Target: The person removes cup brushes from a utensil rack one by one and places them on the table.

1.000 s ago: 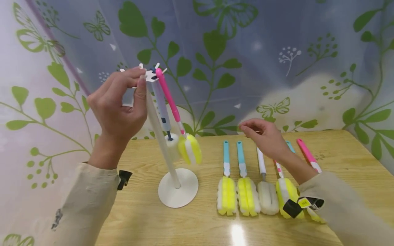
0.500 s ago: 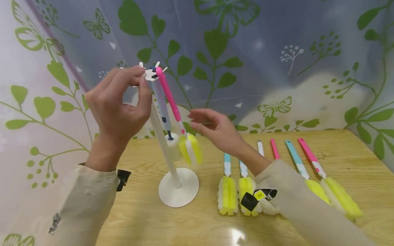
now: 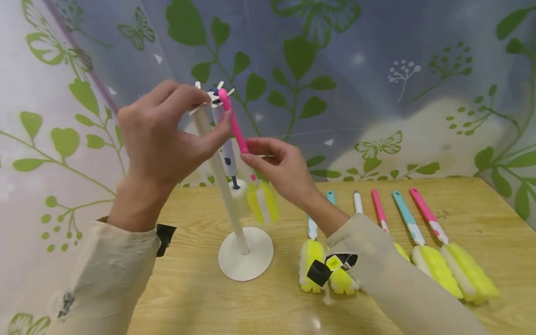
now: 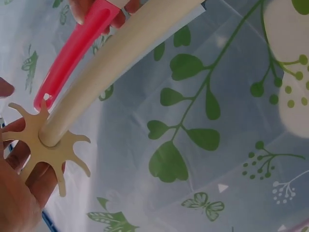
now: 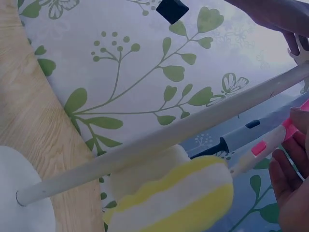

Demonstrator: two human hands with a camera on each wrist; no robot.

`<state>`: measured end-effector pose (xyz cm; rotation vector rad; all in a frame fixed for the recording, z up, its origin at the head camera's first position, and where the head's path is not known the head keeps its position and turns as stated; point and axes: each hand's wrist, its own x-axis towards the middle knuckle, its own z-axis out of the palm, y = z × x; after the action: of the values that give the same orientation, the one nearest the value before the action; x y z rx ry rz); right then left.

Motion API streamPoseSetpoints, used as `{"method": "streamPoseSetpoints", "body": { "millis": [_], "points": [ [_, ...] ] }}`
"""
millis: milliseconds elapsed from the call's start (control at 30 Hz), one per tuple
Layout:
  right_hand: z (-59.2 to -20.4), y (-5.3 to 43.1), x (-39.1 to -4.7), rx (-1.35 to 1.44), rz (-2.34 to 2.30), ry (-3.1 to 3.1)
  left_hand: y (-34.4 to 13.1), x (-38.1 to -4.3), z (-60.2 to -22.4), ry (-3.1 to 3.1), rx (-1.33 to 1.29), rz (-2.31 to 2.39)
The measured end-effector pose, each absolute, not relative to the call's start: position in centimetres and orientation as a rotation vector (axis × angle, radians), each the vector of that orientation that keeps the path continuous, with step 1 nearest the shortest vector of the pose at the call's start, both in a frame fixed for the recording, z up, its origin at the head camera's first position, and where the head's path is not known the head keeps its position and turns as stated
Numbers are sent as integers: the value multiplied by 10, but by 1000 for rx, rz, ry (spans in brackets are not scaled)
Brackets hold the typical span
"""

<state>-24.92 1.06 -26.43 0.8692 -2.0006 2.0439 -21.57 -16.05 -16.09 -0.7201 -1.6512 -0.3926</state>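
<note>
A white stand (image 3: 229,204) with a star-shaped hook plate (image 4: 33,135) on top stands upright on a round base. My left hand (image 3: 155,123) holds the hook plate with its fingers, the thumb spread toward a hanging pink-handled bottle brush (image 3: 237,130). My right hand (image 3: 289,170) pinches the lower part of that brush's handle. The left wrist view shows the hole in the handle's end over one hook. The yellow and white sponge head (image 5: 178,195) hangs beside the pole. Behind it hangs a pale purple bottle brush (image 3: 229,160) with a whitish sponge.
On the wooden table (image 3: 184,293), several bottle brushes lie in a row at right, including a teal one (image 3: 405,211), a pink one (image 3: 424,211) and a white-handled one (image 3: 357,201). My right sleeve (image 3: 377,256) covers part of them. A leaf-patterned curtain (image 3: 310,102) hangs behind.
My right hand has moved left from above the row of brushes to the hanging pink brush and taken its handle. My left thumb has spread from the hook plate toward that handle.
</note>
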Motion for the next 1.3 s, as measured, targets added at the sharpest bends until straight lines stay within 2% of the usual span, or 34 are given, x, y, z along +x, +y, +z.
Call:
{"method": "streamPoseSetpoints", "body": {
  "millis": [367, 833, 1033, 1300],
  "points": [
    [-256, 11, -248, 886, 2028, -1971, -154, -213, -160, -1726, -602, -244],
    [-253, 49, -247, 766, 2141, -1780, -150, -215, -164, -1718, -558, -283],
    [-268, 66, -250, 592, 2248, -1778, -149, -216, -165, -1696, -535, -294],
    [-313, 68, -266, 223, 2371, -2082, -147, -217, -166, -1676, -523, -308]
  ]
}}
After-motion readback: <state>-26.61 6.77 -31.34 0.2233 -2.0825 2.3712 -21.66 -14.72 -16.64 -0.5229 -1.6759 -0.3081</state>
